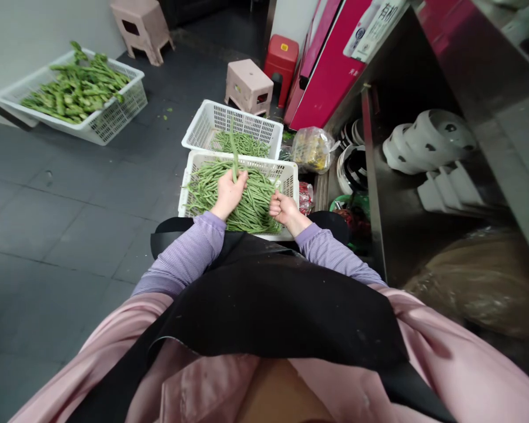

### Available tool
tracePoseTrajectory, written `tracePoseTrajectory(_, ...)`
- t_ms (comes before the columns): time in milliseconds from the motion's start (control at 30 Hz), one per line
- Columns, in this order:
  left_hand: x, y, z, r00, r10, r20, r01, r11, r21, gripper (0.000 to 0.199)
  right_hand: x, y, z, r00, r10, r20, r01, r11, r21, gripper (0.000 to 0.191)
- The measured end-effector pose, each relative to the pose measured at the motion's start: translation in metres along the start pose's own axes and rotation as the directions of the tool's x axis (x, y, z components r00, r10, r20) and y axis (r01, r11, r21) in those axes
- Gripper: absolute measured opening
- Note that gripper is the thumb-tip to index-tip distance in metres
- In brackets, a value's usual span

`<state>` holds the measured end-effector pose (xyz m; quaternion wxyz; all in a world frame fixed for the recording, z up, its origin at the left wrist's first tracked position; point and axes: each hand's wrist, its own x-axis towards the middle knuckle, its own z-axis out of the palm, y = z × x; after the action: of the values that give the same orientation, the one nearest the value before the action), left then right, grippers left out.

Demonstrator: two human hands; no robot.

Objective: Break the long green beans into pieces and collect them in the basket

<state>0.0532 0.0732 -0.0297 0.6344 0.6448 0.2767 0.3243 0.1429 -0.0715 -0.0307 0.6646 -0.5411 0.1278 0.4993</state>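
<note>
My left hand (230,192) is closed around a green bean (233,144) that sticks up above the thumb. To its right, my right hand (283,207) is pinched shut, with what looks like a small bean end at the fingertips. Both hands are over a white plastic basket (189,191) heaped with long green beans (251,214). Directly behind it stands a second white basket (198,126), holding a smaller layer of green beans (242,143).
A white basket (101,126) of thick green stems (74,94) is on the floor at left. Stools (249,82) stand behind the baskets. Bagged produce (314,150) lies to the right, beside a metal shelf (374,194) with white dishes (427,141).
</note>
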Motion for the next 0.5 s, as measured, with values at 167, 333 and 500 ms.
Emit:
tracePoseTrajectory(167,-0.027,0.008,0.012,0.996,0.079,0.039,-0.084,0.985,0.153,0.024,0.024,-0.013,-0.008,0.965,-0.08,-0.251,0.099,0.993,0.062,0.035)
tracePoseTrajectory(333,-0.02,0.006,0.013,0.954,-0.234,0.187,0.254,0.963,-0.089,0.025,0.021,-0.006,-0.019,0.993,0.037,-0.109,-0.041,0.998,-0.04,0.031)
tracePoseTrajectory(500,-0.006,-0.006,0.013,0.916,-0.369,0.161,0.392,0.906,-0.156,0.025,0.002,0.003,-0.005,0.918,0.242,0.314,-0.176,0.959,-0.224,0.035)
